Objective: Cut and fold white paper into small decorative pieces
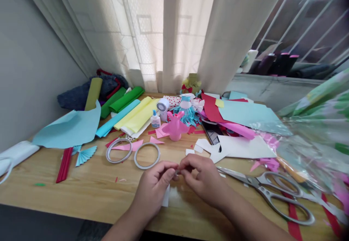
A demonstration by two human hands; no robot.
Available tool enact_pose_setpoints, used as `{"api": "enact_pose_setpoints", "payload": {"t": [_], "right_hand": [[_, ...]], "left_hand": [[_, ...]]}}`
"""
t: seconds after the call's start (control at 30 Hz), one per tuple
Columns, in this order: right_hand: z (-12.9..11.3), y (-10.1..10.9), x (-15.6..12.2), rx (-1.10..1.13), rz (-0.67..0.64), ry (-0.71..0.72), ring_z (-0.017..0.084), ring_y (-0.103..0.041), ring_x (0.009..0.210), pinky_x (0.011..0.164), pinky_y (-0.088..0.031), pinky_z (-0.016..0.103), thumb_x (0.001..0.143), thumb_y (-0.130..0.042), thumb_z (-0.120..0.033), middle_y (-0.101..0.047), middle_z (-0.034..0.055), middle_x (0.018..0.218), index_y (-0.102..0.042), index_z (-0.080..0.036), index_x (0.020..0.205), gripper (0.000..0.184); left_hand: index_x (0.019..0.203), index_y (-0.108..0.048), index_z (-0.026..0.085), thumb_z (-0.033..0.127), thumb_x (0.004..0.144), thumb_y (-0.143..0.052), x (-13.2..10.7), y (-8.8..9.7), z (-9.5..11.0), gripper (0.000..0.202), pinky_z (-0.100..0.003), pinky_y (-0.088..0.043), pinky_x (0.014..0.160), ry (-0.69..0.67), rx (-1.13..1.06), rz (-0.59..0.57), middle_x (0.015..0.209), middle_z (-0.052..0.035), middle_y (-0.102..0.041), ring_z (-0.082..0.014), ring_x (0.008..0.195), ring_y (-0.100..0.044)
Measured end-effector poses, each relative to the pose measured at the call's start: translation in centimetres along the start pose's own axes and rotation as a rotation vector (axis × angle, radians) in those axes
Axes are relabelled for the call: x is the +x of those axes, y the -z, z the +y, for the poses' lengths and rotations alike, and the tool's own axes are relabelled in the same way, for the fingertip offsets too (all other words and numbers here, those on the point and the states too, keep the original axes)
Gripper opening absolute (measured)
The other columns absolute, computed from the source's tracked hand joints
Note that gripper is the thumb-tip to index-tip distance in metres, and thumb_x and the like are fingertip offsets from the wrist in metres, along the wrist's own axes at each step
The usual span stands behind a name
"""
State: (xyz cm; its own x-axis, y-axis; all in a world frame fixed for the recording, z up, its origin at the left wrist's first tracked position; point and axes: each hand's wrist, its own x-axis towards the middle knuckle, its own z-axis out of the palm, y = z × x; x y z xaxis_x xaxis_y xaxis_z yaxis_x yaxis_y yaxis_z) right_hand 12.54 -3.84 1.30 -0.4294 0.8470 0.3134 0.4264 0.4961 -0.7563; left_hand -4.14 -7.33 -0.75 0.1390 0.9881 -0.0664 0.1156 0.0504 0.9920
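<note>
Nearest us, our left hand (pixel 152 187) and right hand (pixel 200 180) had their grips pressed together on a tiny, light, fragile sliver (pixel 176 172), best pinched at its end, above the tabletop (pixel 81 193), with scissors (pixel 252 180) at three o'clock.

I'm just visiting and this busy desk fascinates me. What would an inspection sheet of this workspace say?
surface: wooden tabletop, with paper scraps scattered across it.
job's things: small piece, too small to identify, pinched between both hands; white paper slip beneath them.
clutter: metal scissors, two tape rolls, glue bottle, pink paper figure, stacked coloured paper.
hands: left hand and right hand, bare, meeting at the small piece.
cables: nothing seen.
surroundings: sheer curtain, barred window, grey wall.
</note>
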Motion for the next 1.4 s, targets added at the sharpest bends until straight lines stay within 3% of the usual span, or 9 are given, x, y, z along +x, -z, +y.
{"api": "enact_pose_setpoints", "payload": {"t": [0.13,0.43,0.7,0.83,0.97,1.03,1.13,1.27,1.4], "right_hand": [[-0.5,-1.3,-1.7,-0.034,0.087,0.098,0.013,-0.054,0.064,0.059,-0.042,0.024,0.076,-0.052,-0.006,-0.057,0.0028,0.068,-0.058,-0.016,0.069,0.014],[-1.3,-4.1,-2.9,0.097,0.377,0.085,0.013,-0.053,0.058,0.052,-0.043,0.023,0.074,-0.053,-0.006,-0.054,0.0006,0.062,-0.058,-0.018,0.068,0.014],[-1.7,-5.7,-3.1,0.221,0.305,0.149,0.017,-0.061,0.074,0.064,-0.053,0.028,0.078,-0.055,-0.007,-0.063,0.0057,0.080,-0.064,-0.020,0.101,0.028],[-1.1,-5.8,-3.6,0.183,0.348,0.199,0.014,-0.058,0.065,0.056,-0.050,0.025,0.079,-0.056,-0.005,-0.059,0.0038,0.076,-0.064,-0.021,0.097,0.026],[-0.7,-5.5,-4.0,0.059,0.254,0.285,0.016,-0.055,0.066,0.057,-0.049,0.028,0.079,-0.055,-0.004,-0.058,0.0051,0.073,-0.062,-0.019,0.092,0.021],[-0.6,-5.3,-4.0,0.025,0.193,0.304,0.017,-0.056,0.070,0.061,-0.050,0.029,0.079,-0.054,-0.004,-0.059,0.0066,0.078,-0.060,-0.018,0.095,0.022],[-0.3,-4.9,-4.1,-0.036,0.152,0.321,0.019,-0.059,0.081,0.069,-0.052,0.031,0.080,-0.053,-0.005,-0.061,0.0098,0.091,-0.054,-0.018,0.111,0.034],[0.7,-3.6,-4.7,-0.102,0.144,0.326,0.019,-0.060,0.077,0.064,-0.052,0.031,0.078,-0.051,-0.003,-0.062,0.0087,0.086,-0.056,-0.019,0.108,0.035],[1.7,-2.0,-5.6,-0.145,0.188,0.299,0.018,-0.061,0.072,0.060,-0.052,0.030,0.077,-0.051,-0.002,-0.062,0.0084,0.080,-0.060,-0.018,0.100,0.029]], "left_hand": [[0.069,-0.062,0.013,0.034,0.084,-0.056,-0.1,-1.6,-0.6,0.026,-0.022,-0.043,0.064,0.098,-0.369,-0.032,0.063,-0.0010,-0.059,-0.0117,0.063,-0.055],[0.070,-0.062,0.012,0.034,0.067,-0.075,-1.3,-1.8,-2.4,0.026,-0.019,-0.035,0.052,0.119,-0.548,0.034,0.053,0.0023,-0.054,-0.0076,0.049,-0.044],[0.069,-0.055,0.015,0.039,0.082,-0.060,-1.9,-1.1,-2.6,0.028,-0.017,-0.031,0.048,0.051,-0.476,0.194,0.056,0.0047,-0.047,-0.0060,0.049,-0.039],[0.069,-0.054,0.015,0.041,0.084,-0.055,-2.6,-1.1,-2.8,0.030,-0.019,-0.032,0.050,0.110,-0.524,0.092,0.050,0.0047,-0.045,-0.0074,0.048,-0.042],[0.066,-0.050,0.016,0.041,0.081,-0.059,-3.1,-0.4,-2.5,0.031,-0.020,-0.034,0.050,0.211,-0.566,-0.035,0.046,0.0052,-0.045,-0.0082,0.044,-0.044],[0.067,-0.052,0.016,0.038,0.079,-0.060,-3.2,0.9,-2.2,0.027,-0.020,-0.035,0.050,0.212,-0.433,-0.035,0.051,0.0034,-0.051,-0.0084,0.045,-0.046],[0.069,-0.058,0.017,0.030,0.078,-0.061,-3.3,4.4,-2.0,0.016,-0.022,-0.041,0.057,0.081,0.006,0.110,0.063,0.0002,-0.059,-0.0118,0.058,-0.053],[0.077,-0.062,0.021,0.031,0.079,-0.055,-3.9,11.8,-3.0,0.012,-0.027,-0.046,0.065,-0.043,0.686,0.325,0.076,-0.0010,-0.064,-0.0177,0.071,-0.060],[0.090,-0.064,0.022,0.023,0.081,-0.045,-4.4,18.3,-5.0,0.021,-0.036,-0.047,0.079,-0.113,1.173,0.496,0.103,-0.0062,-0.064,-0.0249,0.092,-0.061]]}}
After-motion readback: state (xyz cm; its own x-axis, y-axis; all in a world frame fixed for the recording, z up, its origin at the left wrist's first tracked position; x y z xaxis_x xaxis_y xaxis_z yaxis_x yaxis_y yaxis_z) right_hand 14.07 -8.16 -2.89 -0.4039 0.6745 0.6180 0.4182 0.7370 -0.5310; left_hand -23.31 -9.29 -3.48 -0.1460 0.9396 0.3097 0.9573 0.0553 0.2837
